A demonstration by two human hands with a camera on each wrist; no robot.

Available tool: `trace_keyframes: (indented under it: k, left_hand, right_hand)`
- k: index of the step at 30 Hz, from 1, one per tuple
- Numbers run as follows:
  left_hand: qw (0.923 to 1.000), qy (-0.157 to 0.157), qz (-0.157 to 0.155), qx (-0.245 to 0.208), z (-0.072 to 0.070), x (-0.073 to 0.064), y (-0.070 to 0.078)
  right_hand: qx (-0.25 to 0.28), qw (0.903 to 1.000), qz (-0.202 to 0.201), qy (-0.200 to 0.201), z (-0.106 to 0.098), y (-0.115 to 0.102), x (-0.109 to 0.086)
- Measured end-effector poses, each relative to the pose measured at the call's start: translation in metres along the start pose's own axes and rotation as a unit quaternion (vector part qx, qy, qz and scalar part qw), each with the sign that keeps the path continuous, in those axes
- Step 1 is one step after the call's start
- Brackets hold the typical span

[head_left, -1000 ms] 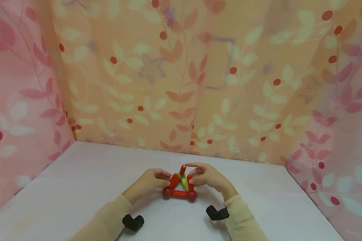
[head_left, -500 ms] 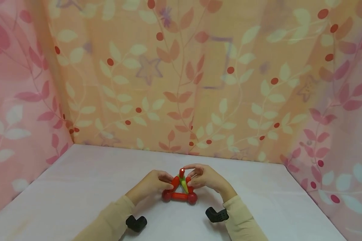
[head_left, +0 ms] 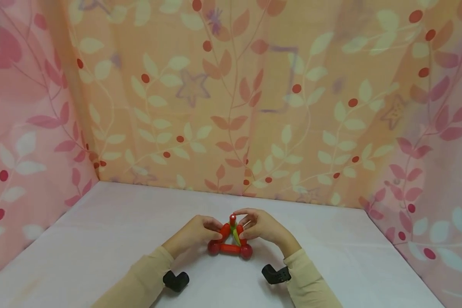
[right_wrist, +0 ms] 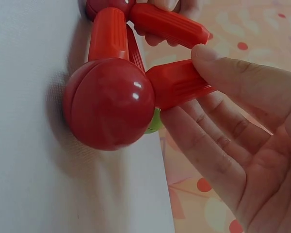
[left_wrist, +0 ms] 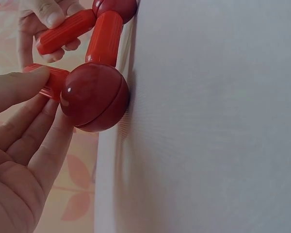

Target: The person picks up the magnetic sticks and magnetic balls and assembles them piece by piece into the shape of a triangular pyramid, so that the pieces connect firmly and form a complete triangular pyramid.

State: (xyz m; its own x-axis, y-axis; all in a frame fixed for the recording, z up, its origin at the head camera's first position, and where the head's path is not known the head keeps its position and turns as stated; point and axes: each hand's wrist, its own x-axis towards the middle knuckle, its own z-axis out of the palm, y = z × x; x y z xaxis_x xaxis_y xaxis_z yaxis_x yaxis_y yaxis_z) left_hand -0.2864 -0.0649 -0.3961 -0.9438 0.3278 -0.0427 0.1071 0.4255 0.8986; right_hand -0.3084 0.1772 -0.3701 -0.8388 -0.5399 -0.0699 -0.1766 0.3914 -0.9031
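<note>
A toy frame of rods and balls stands on the table. Its front has two dark red balls, the left ball [left_wrist: 94, 97] and the right ball [right_wrist: 109, 104], joined by a red rod [head_left: 229, 249]. My left hand [head_left: 194, 233] pinches a red rod [left_wrist: 56, 80] rising from the left ball between thumb and fingers. The red rod [right_wrist: 179, 83] on the right ball is pinched by my right hand [head_left: 263, 226], whose index finger reaches toward the tip of a back red rod [head_left: 232, 220]. A yellow-green rod [head_left: 236, 236] shows behind; a green ball [right_wrist: 154, 122] is mostly hidden.
The white tabletop [head_left: 119, 214] surrounds the frame. Patterned cloth [head_left: 231, 107] walls the back and both sides. A black wrist device [head_left: 176, 281] sits by the left sleeve and another black wrist device [head_left: 276, 273] by the right.
The left hand has shifted slightly right, its rod leaning inward. The back rod now tips toward me, its end face showing. The right hand stays nearly in place on its rod.
</note>
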Motion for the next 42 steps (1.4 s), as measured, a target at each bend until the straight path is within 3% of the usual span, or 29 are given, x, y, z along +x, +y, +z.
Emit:
trace_keyframes:
  k: [11, 42]
  left_hand:
    - [0.9998, 0.01, -0.017, -0.002, 0.0007, -0.0021, 0.0008]
    - [0.9999, -0.007, -0.007, -0.014, -0.0016, -0.0004, 0.002]
  right_hand:
    - [-0.028, 0.9996, 0.001, 0.003, 0.0037, -0.0029, 0.0002]
    - [-0.057, 0.9982, 0.007, 0.015, 0.0059, -0.0081, -0.0004]
